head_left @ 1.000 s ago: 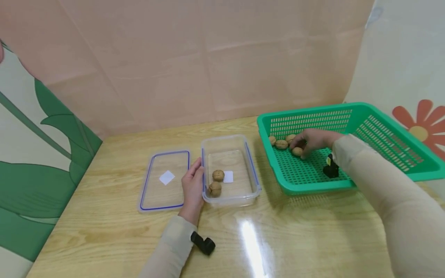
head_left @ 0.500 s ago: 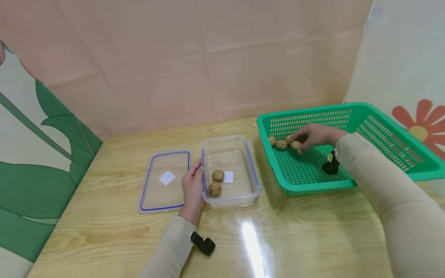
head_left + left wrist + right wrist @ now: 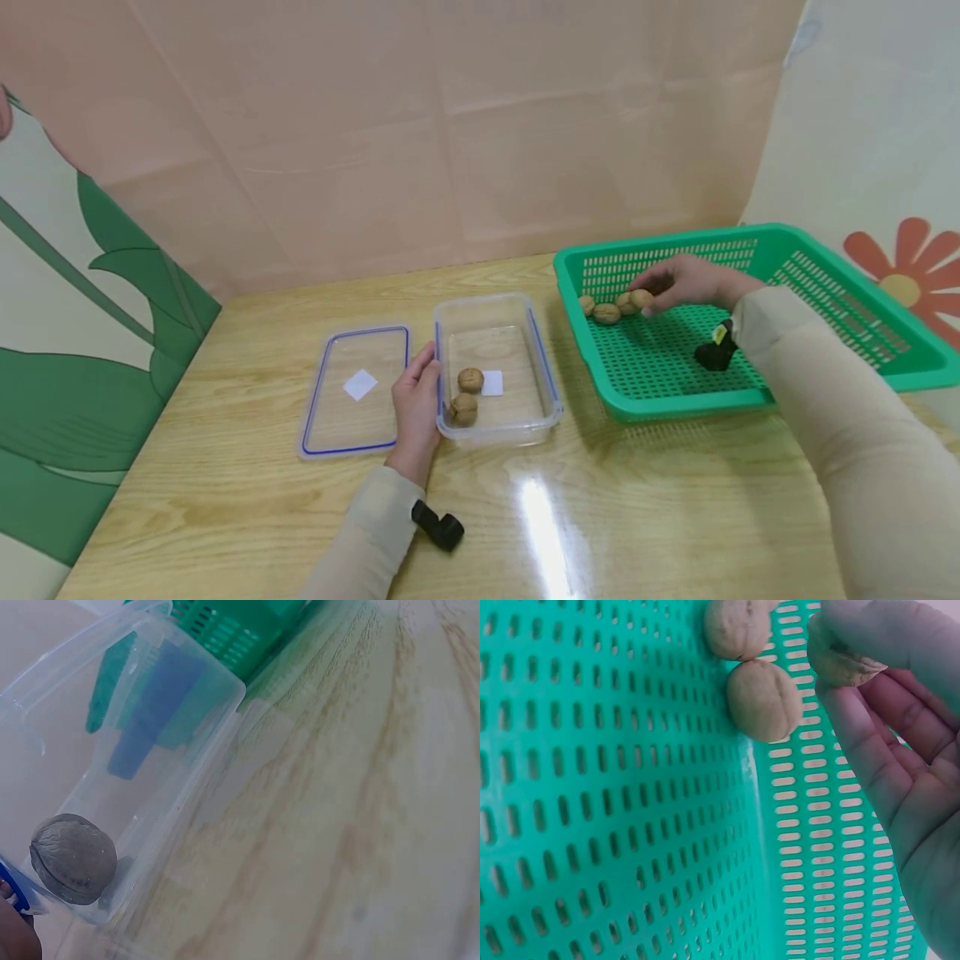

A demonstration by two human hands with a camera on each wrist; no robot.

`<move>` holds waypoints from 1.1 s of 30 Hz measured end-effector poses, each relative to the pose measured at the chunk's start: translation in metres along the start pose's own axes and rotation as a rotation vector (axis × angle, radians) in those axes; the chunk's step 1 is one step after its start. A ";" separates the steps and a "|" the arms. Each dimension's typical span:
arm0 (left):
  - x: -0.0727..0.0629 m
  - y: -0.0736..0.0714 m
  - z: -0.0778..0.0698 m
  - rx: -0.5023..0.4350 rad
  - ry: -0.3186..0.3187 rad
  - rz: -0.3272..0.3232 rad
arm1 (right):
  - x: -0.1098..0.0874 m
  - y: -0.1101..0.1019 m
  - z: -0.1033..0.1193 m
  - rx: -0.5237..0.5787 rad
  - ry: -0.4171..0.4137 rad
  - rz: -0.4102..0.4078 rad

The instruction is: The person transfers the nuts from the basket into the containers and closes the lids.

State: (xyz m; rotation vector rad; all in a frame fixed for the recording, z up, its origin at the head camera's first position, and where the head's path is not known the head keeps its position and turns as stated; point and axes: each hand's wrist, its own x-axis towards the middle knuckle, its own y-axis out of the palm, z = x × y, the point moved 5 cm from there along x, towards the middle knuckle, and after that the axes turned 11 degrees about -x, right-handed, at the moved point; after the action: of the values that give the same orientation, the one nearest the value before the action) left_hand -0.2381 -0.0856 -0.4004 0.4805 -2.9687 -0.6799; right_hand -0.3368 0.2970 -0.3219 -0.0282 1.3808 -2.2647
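In the head view, my right hand [image 3: 690,282] pinches a walnut [image 3: 641,299] between thumb and fingertips over the green basket [image 3: 690,408]. The right wrist view shows this walnut [image 3: 840,656] at the fingertips, above the slotted basket. Near it in the basket lie other walnuts [image 3: 607,313] along the left end. With fairly straight fingers, my left hand [image 3: 412,410] rests against the left side of a clear plastic container [image 3: 551,375]. Two walnuts, an upper one [image 3: 471,380] and a lower one [image 3: 463,408], sit inside it; one walnut [image 3: 73,859] shows through its wall in the left wrist view.
A clear lid [image 3: 356,429] with a blue seal lies flat left of the container, a white square [image 3: 360,384] on it. Another white square [image 3: 492,382] shows in the container. All stand on a wood-grain table [image 3: 225,500], with a pink sheet [image 3: 337,150] behind.
My right hand has gripped the walnut and lifted it up and slightly away from the basket's bottom. My left hand, the container and the lid have stayed in place.
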 end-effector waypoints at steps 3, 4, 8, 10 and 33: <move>0.000 0.000 0.001 0.005 -0.005 0.000 | 0.000 -0.003 -0.001 0.025 0.000 -0.022; 0.000 0.000 0.001 0.007 -0.006 0.002 | -0.001 -0.003 -0.001 0.030 0.001 -0.031; 0.001 -0.001 0.002 0.010 -0.010 0.005 | -0.004 -0.008 0.000 0.054 0.017 -0.072; 0.002 -0.001 0.002 0.007 -0.010 0.006 | -0.006 -0.010 0.001 0.074 0.019 -0.098; 0.001 0.000 0.001 0.027 0.002 -0.013 | -0.009 -0.024 0.030 0.362 -0.088 -0.282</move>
State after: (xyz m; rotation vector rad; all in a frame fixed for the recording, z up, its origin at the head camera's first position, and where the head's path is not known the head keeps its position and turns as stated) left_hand -0.2388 -0.0855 -0.4018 0.5019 -2.9791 -0.6405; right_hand -0.3306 0.2844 -0.2854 -0.2116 0.9535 -2.6805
